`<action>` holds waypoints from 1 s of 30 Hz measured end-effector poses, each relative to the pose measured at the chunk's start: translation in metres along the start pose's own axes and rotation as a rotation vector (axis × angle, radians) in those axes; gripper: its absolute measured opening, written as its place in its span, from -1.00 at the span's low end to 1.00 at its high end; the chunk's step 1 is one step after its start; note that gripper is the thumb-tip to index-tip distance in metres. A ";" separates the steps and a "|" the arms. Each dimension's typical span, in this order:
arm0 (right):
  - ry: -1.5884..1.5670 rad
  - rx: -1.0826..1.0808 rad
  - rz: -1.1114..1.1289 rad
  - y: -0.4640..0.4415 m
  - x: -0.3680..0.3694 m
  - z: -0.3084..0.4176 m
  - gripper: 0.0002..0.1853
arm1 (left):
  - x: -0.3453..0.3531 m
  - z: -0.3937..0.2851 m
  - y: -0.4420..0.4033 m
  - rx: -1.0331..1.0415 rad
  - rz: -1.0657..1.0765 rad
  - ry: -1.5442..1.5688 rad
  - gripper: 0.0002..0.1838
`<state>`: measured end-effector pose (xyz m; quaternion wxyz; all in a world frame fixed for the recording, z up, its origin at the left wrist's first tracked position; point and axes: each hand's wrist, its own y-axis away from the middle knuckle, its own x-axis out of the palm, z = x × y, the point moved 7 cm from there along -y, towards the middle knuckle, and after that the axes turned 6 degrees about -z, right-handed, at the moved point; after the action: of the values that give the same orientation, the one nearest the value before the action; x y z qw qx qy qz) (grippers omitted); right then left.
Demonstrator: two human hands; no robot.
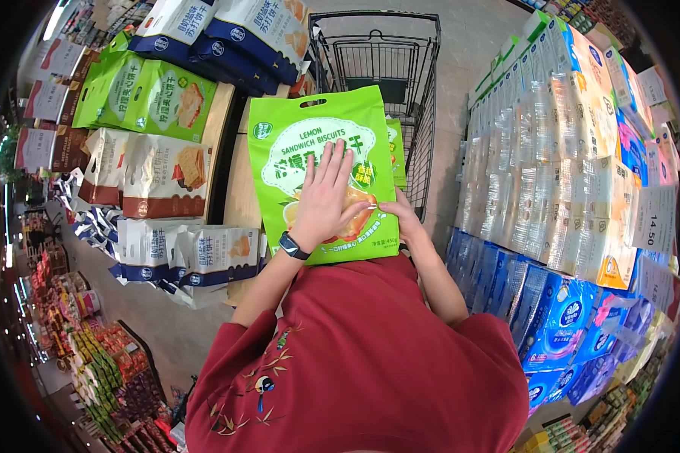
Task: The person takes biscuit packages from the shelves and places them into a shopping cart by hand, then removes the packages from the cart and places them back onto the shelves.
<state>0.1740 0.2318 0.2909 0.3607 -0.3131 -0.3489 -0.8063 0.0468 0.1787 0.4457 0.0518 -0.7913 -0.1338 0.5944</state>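
Observation:
A bright green bag of lemon sandwich biscuits [279, 136] is upright in front of my body, its printed front facing me and a handle slot near its top. My left hand [326, 189], with a dark watch on the wrist, lies flat on the front of the bag, fingers stretched out. My right hand [403, 217] grips the bag's right edge, thumb on the front and the other fingers mostly hidden behind. Behind that edge, part of another green bag [396, 151] shows.
Ahead stands a black wire shopping cart [431, 113]. On the left, a display holds green biscuit bags [166, 102], brown-and-white bags [166, 177] and blue-and-white bags [219, 253]. Stacked tissue packs [559, 166] with price cards [655, 215] rise on the right.

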 end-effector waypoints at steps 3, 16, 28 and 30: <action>-0.019 -0.025 -0.018 0.005 -0.001 0.000 -0.13 | 0.000 0.014 0.009 -0.078 -0.039 -0.036 0.01; 0.007 -0.053 -0.191 0.006 -0.018 0.006 -0.15 | 0.030 0.002 0.025 -0.055 0.010 0.164 -0.04; 0.637 -0.192 -0.463 -0.042 -0.134 0.035 -0.39 | 0.223 0.144 0.190 -0.736 0.297 0.239 0.00; 0.522 -0.070 -0.546 -0.056 -0.149 0.034 -0.45 | 0.254 0.141 0.202 -0.715 0.285 0.195 0.05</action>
<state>0.2188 0.3408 0.1780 0.1985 -0.0048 -0.2879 -0.9369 0.0082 0.0437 0.1206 -0.2976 -0.8228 -0.2156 0.4336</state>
